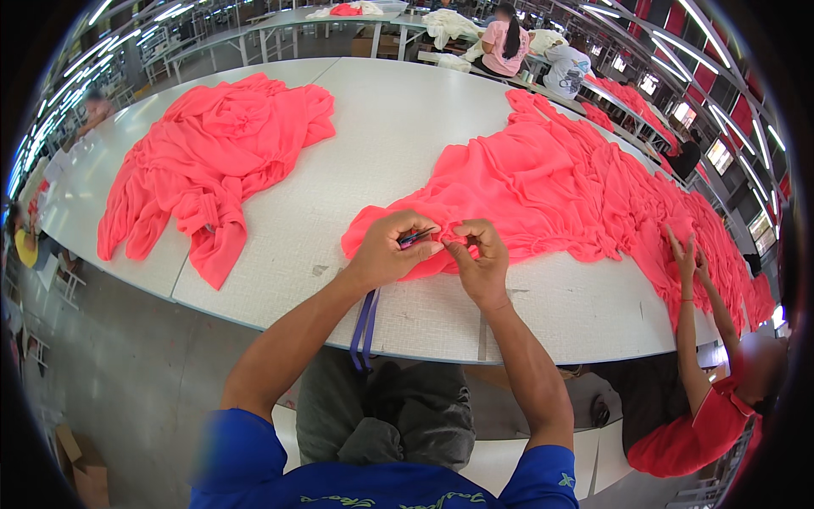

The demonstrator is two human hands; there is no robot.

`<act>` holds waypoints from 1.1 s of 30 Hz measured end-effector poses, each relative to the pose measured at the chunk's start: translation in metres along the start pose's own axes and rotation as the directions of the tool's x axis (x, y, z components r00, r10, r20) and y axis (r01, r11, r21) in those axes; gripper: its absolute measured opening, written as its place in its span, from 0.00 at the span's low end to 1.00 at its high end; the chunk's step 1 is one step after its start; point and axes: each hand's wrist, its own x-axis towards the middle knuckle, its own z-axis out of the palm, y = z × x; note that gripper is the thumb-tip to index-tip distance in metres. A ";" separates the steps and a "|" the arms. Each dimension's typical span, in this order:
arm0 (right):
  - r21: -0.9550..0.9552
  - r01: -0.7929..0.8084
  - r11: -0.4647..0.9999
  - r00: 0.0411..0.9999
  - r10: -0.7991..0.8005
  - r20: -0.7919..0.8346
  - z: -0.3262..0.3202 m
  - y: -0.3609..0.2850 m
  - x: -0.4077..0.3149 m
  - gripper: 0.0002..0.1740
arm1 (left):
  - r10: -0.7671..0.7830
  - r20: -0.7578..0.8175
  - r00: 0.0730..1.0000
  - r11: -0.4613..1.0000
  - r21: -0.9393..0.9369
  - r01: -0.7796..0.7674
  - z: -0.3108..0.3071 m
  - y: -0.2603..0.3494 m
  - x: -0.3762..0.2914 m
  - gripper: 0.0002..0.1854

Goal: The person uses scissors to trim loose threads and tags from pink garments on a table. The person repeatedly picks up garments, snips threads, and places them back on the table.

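Observation:
My left hand holds a small pair of thread snips, its blades pointing right toward the cloth. Close beside it, my right hand pinches a gathered bit of a coral-pink garment. The left fingertips also touch this cloth, and both hands nearly meet over it. The garment spreads from under my hands to the right across the white table. From beneath my left wrist a purple ribbon hangs over the table's front edge.
A second heap of coral-pink garments lies at the left of the table. On the right, a co-worker in a red shirt reaches both hands into a long coral-pink pile. Other people sit at further tables behind.

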 end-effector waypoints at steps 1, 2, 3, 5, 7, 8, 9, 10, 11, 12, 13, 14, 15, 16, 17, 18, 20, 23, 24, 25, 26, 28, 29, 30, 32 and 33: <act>-0.025 0.012 1.000 1.000 -0.012 0.004 0.000 -0.001 0.000 0.11 | 0.033 -0.001 0.999 0.998 0.048 -0.033 0.000 0.001 0.000 0.09; -0.056 0.032 0.998 0.999 -0.031 0.027 -0.001 -0.002 0.000 0.12 | 0.066 0.000 0.998 0.993 0.096 -0.066 0.000 0.002 0.001 0.09; -0.088 0.054 0.995 0.997 -0.050 0.052 -0.002 -0.003 0.000 0.12 | 0.100 0.003 0.995 0.985 0.142 -0.099 0.001 0.003 0.001 0.10; -0.126 0.081 0.989 0.994 -0.071 0.083 -0.004 -0.005 0.000 0.13 | 0.156 -0.003 0.988 0.980 0.126 -0.155 0.004 0.005 0.002 0.11; -0.135 0.091 0.987 0.992 -0.078 0.095 -0.004 -0.007 0.000 0.14 | 0.188 0.019 0.982 0.956 0.224 -0.188 0.004 0.004 0.001 0.11; -0.152 0.096 0.984 0.992 -0.082 0.099 -0.003 -0.010 0.001 0.13 | 0.189 0.045 0.981 0.926 0.326 -0.193 0.001 0.002 -0.001 0.12; -0.168 0.101 0.981 0.991 -0.084 0.103 -0.003 -0.014 0.003 0.13 | 0.186 0.070 0.980 0.884 0.424 -0.198 0.000 0.002 -0.003 0.12; -0.184 0.106 0.977 0.990 -0.087 0.108 -0.002 -0.017 0.004 0.12 | 0.168 0.054 0.984 0.897 0.406 -0.175 0.001 0.002 -0.004 0.13; -0.203 0.105 0.973 0.990 -0.084 0.110 -0.001 -0.019 0.005 0.12 | 0.149 0.038 0.988 0.910 0.387 -0.152 0.003 0.004 -0.004 0.13; -0.224 0.105 0.969 0.990 -0.081 0.113 -0.001 -0.020 0.005 0.12 | 0.130 0.023 0.991 0.921 0.367 -0.130 0.004 0.005 -0.004 0.14; -0.243 0.105 0.964 0.990 -0.079 0.115 -0.001 -0.020 0.006 0.11 | 0.126 0.024 0.992 0.926 0.356 -0.126 0.004 0.006 -0.004 0.14; -0.293 0.123 0.948 0.989 -0.094 0.112 -0.001 -0.020 0.006 0.11 | 0.122 0.025 0.992 0.930 0.346 -0.122 0.005 0.007 -0.003 0.13; -0.342 0.141 0.929 0.988 -0.110 0.110 -0.001 -0.020 0.006 0.11 | 0.118 0.026 0.993 0.935 0.335 -0.119 0.005 0.008 -0.003 0.13; -0.390 0.159 0.907 0.986 -0.126 0.108 -0.001 -0.019 0.007 0.12 | 0.117 0.029 0.993 0.935 0.333 -0.120 0.004 0.008 -0.003 0.13; -0.380 0.199 0.903 0.980 -0.174 0.101 -0.001 -0.017 0.007 0.12 | 0.116 0.032 0.993 0.936 0.330 -0.120 0.004 0.009 -0.003 0.13; -0.371 0.241 0.897 0.971 -0.221 0.094 -0.001 -0.015 0.009 0.12 | 0.115 0.035 0.993 0.937 0.328 -0.121 0.004 0.009 -0.003 0.13; -0.351 0.283 0.893 0.959 -0.263 0.103 -0.002 -0.014 0.010 0.13 | 0.101 0.032 0.994 0.954 0.280 -0.106 0.005 0.011 -0.003 0.09; -0.301 0.225 0.927 0.972 -0.193 0.134 -0.003 -0.018 0.010 0.12 | 0.078 0.005 0.997 0.980 0.185 -0.077 0.005 0.002 -0.004 0.03; -0.278 0.162 0.947 0.983 -0.131 0.126 -0.003 -0.020 0.008 0.12 | 0.070 -0.004 0.998 0.987 0.146 -0.069 0.005 -0.001 -0.003 0.03; -0.254 0.098 0.962 0.990 -0.069 0.121 -0.003 -0.022 0.006 0.12 | 0.045 -0.015 0.999 0.992 0.121 -0.043 0.004 -0.004 -0.003 0.05; -0.264 0.112 0.958 0.989 -0.083 0.119 -0.003 -0.023 0.006 0.12 | 0.021 -0.026 0.999 0.995 0.096 -0.018 0.003 -0.006 -0.004 0.06; -0.287 0.136 0.948 0.988 -0.108 0.110 -0.005 -0.025 0.006 0.12 | -0.015 -0.032 0.999 0.996 0.082 0.017 0.002 -0.005 -0.003 0.08; -0.304 0.193 0.933 0.980 -0.172 0.096 -0.006 -0.023 0.006 0.12 | -0.026 -0.032 0.999 0.995 0.095 0.029 -0.001 -0.004 -0.004 0.08; -0.321 0.250 0.914 0.968 -0.236 0.081 -0.007 -0.021 0.007 0.12 | -0.035 -0.031 0.999 0.993 0.109 0.039 -0.003 -0.002 -0.004 0.08; -0.348 0.320 0.881 0.945 -0.323 0.053 -0.008 -0.019 0.008 0.13 | -0.115 -0.005 0.993 0.991 0.063 0.115 -0.005 0.003 -0.001 0.10; -0.356 0.336 0.872 0.938 -0.345 0.039 -0.008 -0.019 0.008 0.13 | -0.155 0.009 0.988 0.987 0.041 0.154 -0.005 0.007 0.000 0.11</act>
